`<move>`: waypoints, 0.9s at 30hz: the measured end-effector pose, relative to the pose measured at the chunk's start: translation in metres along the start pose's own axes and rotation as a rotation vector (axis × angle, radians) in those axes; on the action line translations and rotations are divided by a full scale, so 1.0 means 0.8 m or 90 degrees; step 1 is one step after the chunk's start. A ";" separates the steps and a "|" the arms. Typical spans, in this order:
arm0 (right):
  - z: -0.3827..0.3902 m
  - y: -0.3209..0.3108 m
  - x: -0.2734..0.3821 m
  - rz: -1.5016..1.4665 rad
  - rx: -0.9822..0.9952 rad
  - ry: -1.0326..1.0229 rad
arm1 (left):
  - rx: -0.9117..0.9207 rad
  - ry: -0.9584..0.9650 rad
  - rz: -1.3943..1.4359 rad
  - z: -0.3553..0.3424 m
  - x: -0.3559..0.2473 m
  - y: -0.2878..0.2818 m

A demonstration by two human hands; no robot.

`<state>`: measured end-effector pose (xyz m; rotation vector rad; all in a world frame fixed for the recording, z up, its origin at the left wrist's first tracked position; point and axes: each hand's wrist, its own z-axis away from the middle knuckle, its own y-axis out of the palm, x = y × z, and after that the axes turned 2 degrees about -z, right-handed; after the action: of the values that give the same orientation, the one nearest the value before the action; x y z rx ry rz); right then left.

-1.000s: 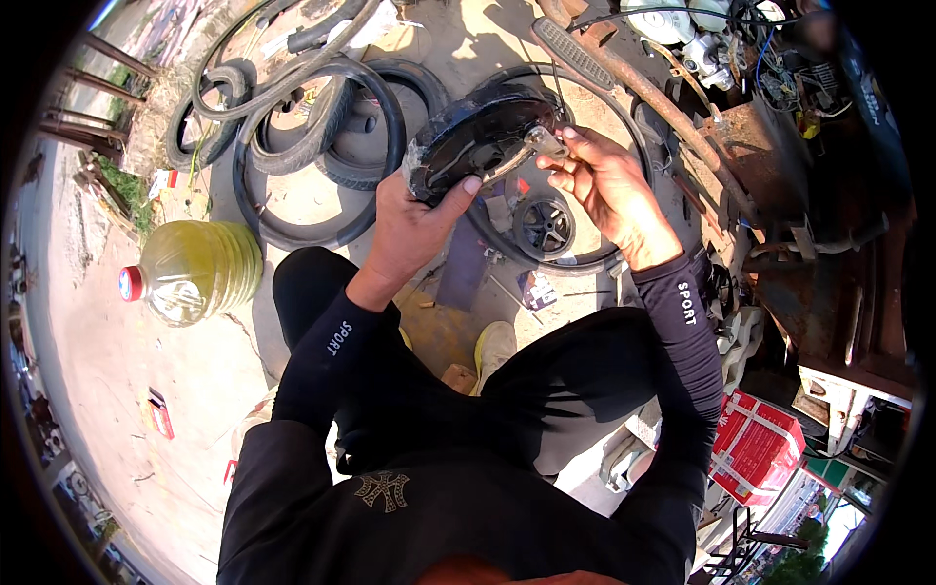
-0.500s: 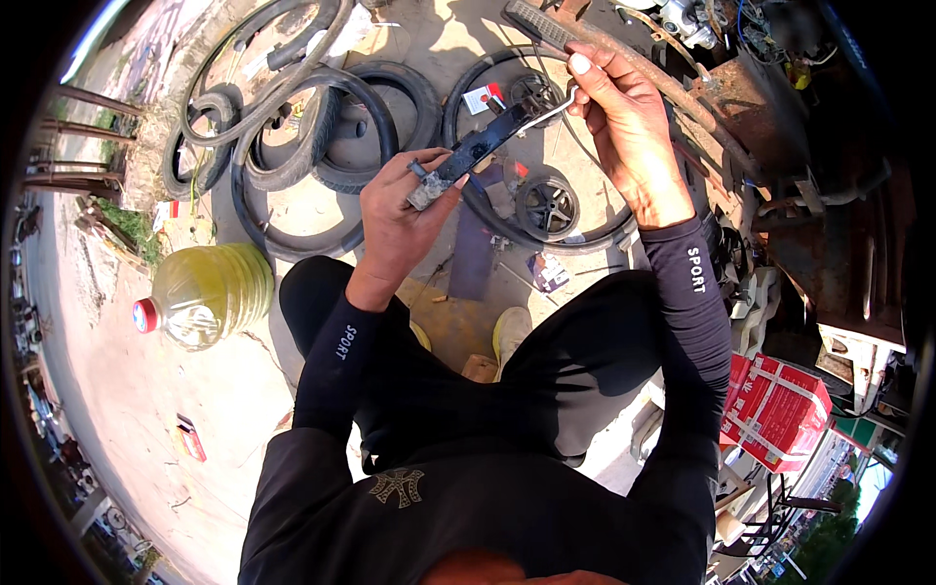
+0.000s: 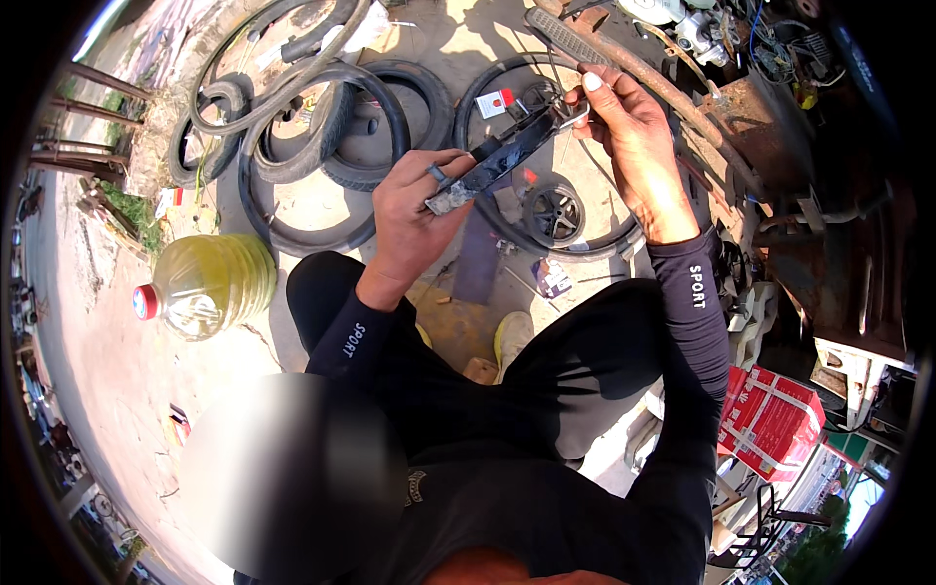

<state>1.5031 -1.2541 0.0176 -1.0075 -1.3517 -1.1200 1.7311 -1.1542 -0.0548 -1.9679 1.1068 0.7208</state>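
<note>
My left hand (image 3: 409, 216) is closed on the lower-left end of a black round metal part (image 3: 499, 159), seen nearly edge-on and tilted, with a worn, pale patch at that end. My right hand (image 3: 639, 146) is higher, pinching a thin bent silver metal lever (image 3: 573, 119) at the part's upper-right end. The fingertips behind both pieces are partly hidden. Below them on the ground lie a black spoked wheel (image 3: 554, 215) and a dark flat sheet (image 3: 475, 255), inside a large thin tyre ring.
Tyres and tubes (image 3: 380, 127) lie ahead. A large yellow-liquid bottle (image 3: 214, 283) is at left. A rusty pipe (image 3: 663, 97), engine parts (image 3: 697, 34), rusty metalwork (image 3: 829, 253) and a red strapped box (image 3: 770, 419) crowd the right. A blurred patch covers the lower left.
The black part has turned from showing its dished face to nearly edge-on. Since half a second ago my left hand has shifted slightly rightward, and my right hand slightly downward.
</note>
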 end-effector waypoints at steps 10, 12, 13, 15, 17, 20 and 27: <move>-0.003 0.005 -0.005 -0.044 0.017 0.142 | 0.017 0.021 -0.020 -0.003 0.000 -0.002; -0.002 0.010 -0.002 -0.057 0.014 0.136 | 0.015 0.004 -0.019 -0.003 0.002 -0.005; -0.003 0.013 -0.003 -0.064 0.013 0.131 | 0.013 -0.004 -0.018 -0.002 0.003 -0.006; -0.004 0.013 -0.003 -0.074 0.012 0.125 | 0.010 -0.014 -0.012 -0.001 0.004 -0.005; -0.005 0.013 -0.002 -0.079 0.015 0.126 | 0.006 -0.012 -0.020 -0.001 0.003 -0.004; -0.001 0.019 -0.001 -0.106 -0.002 0.115 | -0.002 0.000 -0.045 -0.002 -0.003 -0.005; 0.000 0.012 -0.003 -0.106 0.018 0.116 | -0.002 0.020 -0.040 -0.001 -0.002 -0.004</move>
<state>1.5127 -1.2523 0.0164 -0.7630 -1.3179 -1.2807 1.7333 -1.1532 -0.0524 -2.0132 1.0590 0.6606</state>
